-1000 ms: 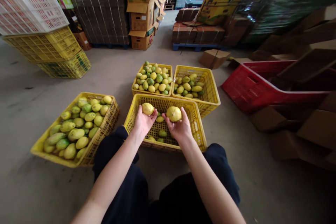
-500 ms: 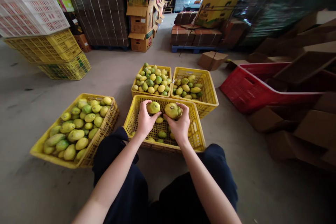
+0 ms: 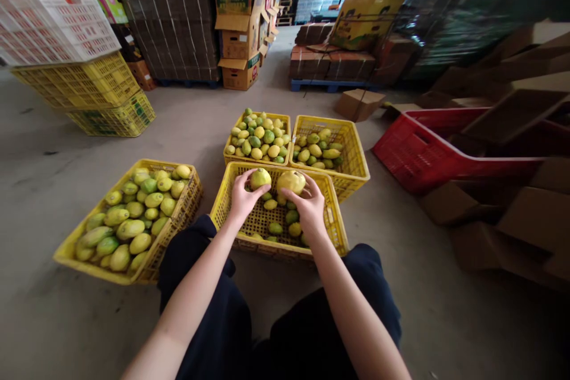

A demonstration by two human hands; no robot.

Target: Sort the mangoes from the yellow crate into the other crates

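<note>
My left hand (image 3: pixel 243 197) holds a small yellow-green lemon (image 3: pixel 260 178) between thumb and fingers. A larger, lumpy, paler lemon (image 3: pixel 291 181) is gripped in my right hand (image 3: pixel 310 205). Both fruits are held side by side, apart from each other, above the near yellow crate (image 3: pixel 339 227). Several loose lemons (image 3: pixel 275 228) lie on the bottom of that crate, partly hidden by my hands and wrists.
Behind stand a heaped lemon crate (image 3: pixel 257 158) and a part-filled crate (image 3: pixel 351 157). A full lemon crate (image 3: pixel 151 270) sits left, by my knee. At right are a red crate (image 3: pixel 418 151) and cardboard boxes (image 3: pixel 529 214). Stacked crates (image 3: pixel 95 80) stand far left.
Both lemons have been turned in my fingers and show different sides. My right hand has shifted slightly right and down, uncovering more lemons in the near crate.
</note>
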